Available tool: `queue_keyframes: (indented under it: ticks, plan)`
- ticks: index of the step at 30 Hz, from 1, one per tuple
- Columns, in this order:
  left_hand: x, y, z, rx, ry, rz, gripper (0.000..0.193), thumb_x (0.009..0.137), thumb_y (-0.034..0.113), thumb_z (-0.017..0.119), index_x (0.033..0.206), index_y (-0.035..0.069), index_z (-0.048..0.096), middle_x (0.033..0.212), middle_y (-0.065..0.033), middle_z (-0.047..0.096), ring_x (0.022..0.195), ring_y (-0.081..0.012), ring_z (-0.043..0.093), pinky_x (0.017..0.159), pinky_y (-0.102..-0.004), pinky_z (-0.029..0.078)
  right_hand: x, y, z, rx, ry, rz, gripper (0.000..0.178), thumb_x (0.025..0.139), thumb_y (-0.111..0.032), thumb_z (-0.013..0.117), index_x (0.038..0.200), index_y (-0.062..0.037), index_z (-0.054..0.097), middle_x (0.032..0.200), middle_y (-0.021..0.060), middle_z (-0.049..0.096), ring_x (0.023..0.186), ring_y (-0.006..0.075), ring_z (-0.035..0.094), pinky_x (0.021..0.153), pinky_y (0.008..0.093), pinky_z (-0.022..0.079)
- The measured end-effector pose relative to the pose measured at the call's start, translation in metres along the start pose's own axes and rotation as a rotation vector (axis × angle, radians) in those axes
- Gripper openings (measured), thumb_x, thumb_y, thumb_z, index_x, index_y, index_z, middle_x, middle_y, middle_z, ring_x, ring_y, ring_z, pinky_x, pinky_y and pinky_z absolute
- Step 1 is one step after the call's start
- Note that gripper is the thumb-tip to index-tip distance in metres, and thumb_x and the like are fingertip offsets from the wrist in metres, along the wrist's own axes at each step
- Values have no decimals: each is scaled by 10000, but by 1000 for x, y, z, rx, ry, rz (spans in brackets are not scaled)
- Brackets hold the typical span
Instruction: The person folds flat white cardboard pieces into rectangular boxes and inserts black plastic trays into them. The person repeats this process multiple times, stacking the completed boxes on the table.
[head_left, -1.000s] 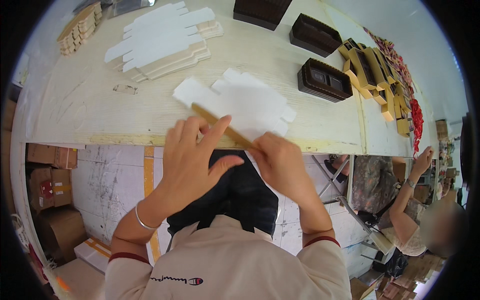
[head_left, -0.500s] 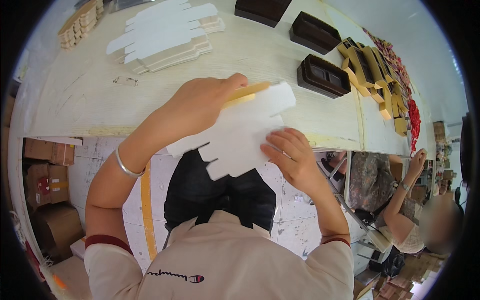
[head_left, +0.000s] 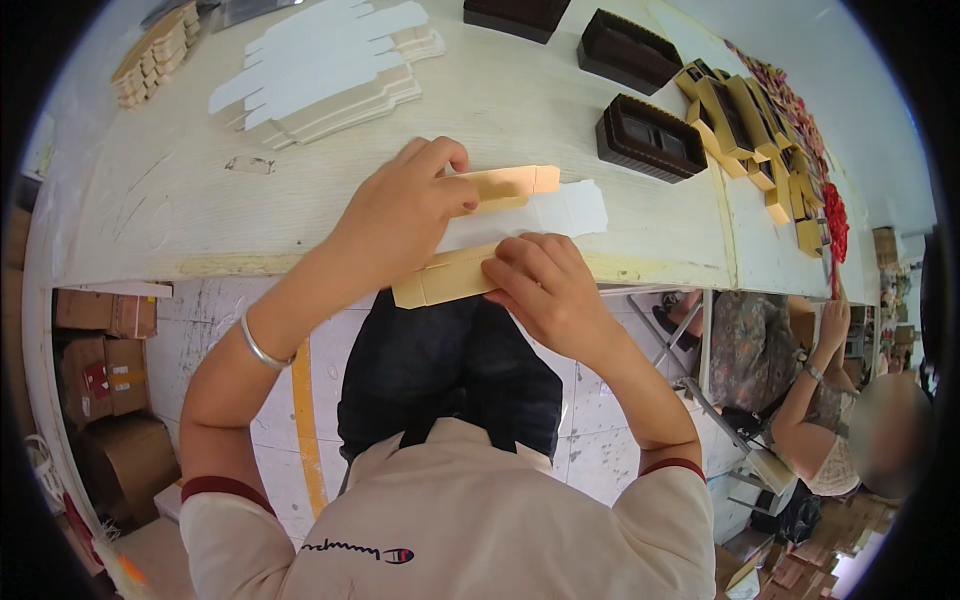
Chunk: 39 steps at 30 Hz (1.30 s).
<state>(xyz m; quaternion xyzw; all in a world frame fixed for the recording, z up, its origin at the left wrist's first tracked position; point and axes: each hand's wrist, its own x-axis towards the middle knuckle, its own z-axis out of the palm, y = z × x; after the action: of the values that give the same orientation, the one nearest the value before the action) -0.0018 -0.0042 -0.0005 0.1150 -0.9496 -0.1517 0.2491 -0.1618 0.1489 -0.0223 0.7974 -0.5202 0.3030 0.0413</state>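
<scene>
A flat cardboard box blank [head_left: 455, 280], gold outside and white inside, lies across the near edge of the table with both long sides bent up. My left hand [head_left: 408, 205] pinches the far gold side between thumb and fingers. The near gold side is gripped by my right hand [head_left: 548, 290], fingers over its top edge. A white end flap lies flat at the right of the blank. Some of the blank's left end is hidden behind my left hand and forearm.
A stack of white box blanks [head_left: 320, 75] sits at the far left, beside bundled tan pieces [head_left: 157, 55]. Dark brown trays [head_left: 650, 138] stand at the far right near piled gold boxes [head_left: 725, 115] and red ribbon [head_left: 835, 220]. Another person's arm [head_left: 812, 375] is at right.
The blank's long sides have gone from mostly flat to bent up, showing gold. My right hand has shifted left and up onto the near side; my left hand still grips the far side.
</scene>
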Motion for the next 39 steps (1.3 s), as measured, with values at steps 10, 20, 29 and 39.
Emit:
queue_keyframes:
  ticks: [10, 20, 29, 39]
  plan:
    - [-38, 28, 7, 49, 5, -29, 202, 781, 182, 709, 913, 46, 639, 855, -80, 582, 777, -274, 571, 643, -376, 465, 18, -8, 2, -198, -99, 31, 208, 731, -120, 615, 908, -14, 585, 899, 83, 540, 859, 244, 548, 738, 335, 454]
    - [-26, 49, -15, -15, -22, -122, 231, 769, 259, 736, 864, 57, 674, 734, -79, 609, 703, -301, 597, 634, -375, 475, -1, 31, -40, -67, -166, 237, 137, 782, -136, 690, 833, -38, 610, 818, 90, 553, 819, 266, 547, 725, 355, 431]
    - [9, -18, -30, -533, -384, -377, 455, 817, 5, 607, 1259, 71, 521, 1138, -99, 555, 782, -155, 557, 682, -282, 475, 13, 29, -51, -267, -303, 72, 200, 787, -212, 690, 886, -44, 647, 933, 89, 575, 908, 234, 542, 790, 345, 419]
    - [-3, 15, -15, -372, -258, -233, 326, 741, -108, 506, 1029, 43, 526, 1224, -95, 483, 752, -236, 563, 629, -299, 440, 17, 0, -23, -525, -138, -133, 355, 713, -176, 682, 1056, -93, 640, 1070, 84, 524, 990, 220, 517, 819, 324, 421]
